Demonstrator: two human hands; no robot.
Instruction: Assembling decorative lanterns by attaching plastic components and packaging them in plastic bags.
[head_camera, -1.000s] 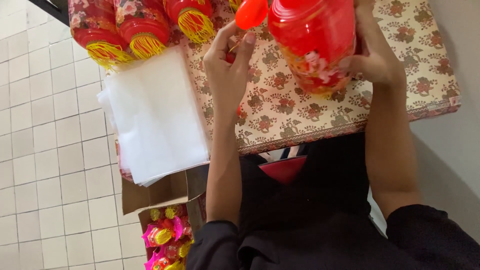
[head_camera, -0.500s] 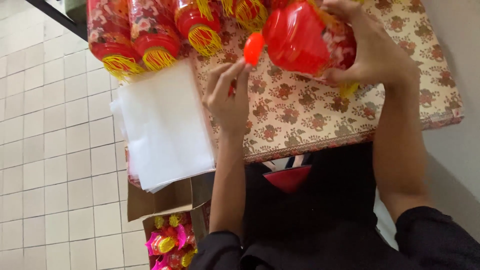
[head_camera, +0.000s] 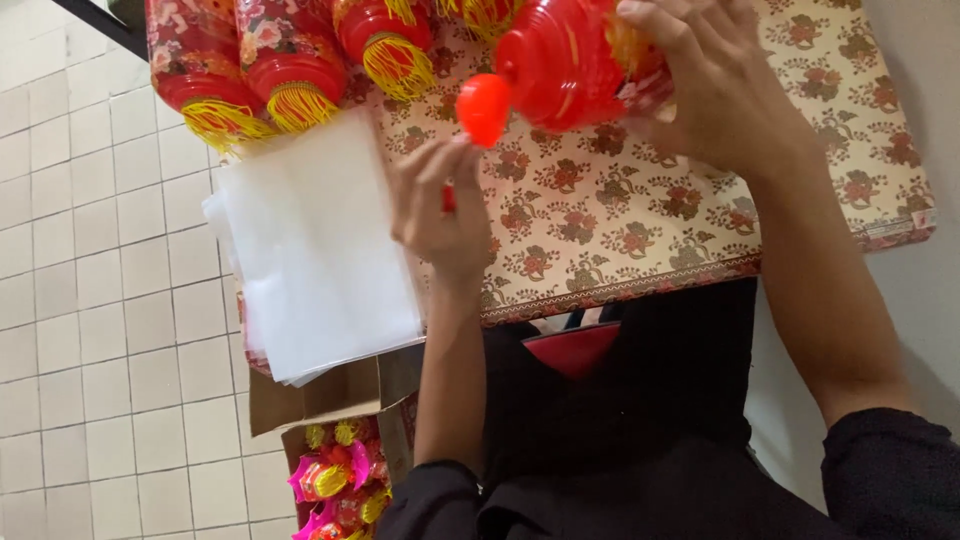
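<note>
**Clerk:** Fingers (head_camera: 440, 165) of the left hand (head_camera: 435, 215), upper centre of the frame: pinched together on a small red piece (head_camera: 449, 198), mostly hidden, tips just under the round red cap (head_camera: 483, 108)

**Checker:** And the other?

**Clerk:** Right hand (head_camera: 725, 85), top right: fingers spread and clamped around a red plastic lantern (head_camera: 575, 60), held above the table and tilted so its capped end points at the left hand, seemingly to bring the two parts close

**Checker:** Nearby stock?

**Clerk:** Three more lanterns with yellow fringe (head_camera: 285, 70), lying in a row along the top left, fringes toward the person. Below them a stack of clear plastic sheets (head_camera: 315, 245), overhanging the table edge, within the left hand's reach

**Checker:** Surface?

**Clerk:** Table under a beige cloth with a brown floral print (head_camera: 640, 215)

**Checker:** Room?

**Clerk:** Pale square floor tiles (head_camera: 90, 320) at left; an open cardboard box (head_camera: 320, 395) at lower left holding pink and yellow ornaments (head_camera: 335, 480); plain grey floor at right
</note>
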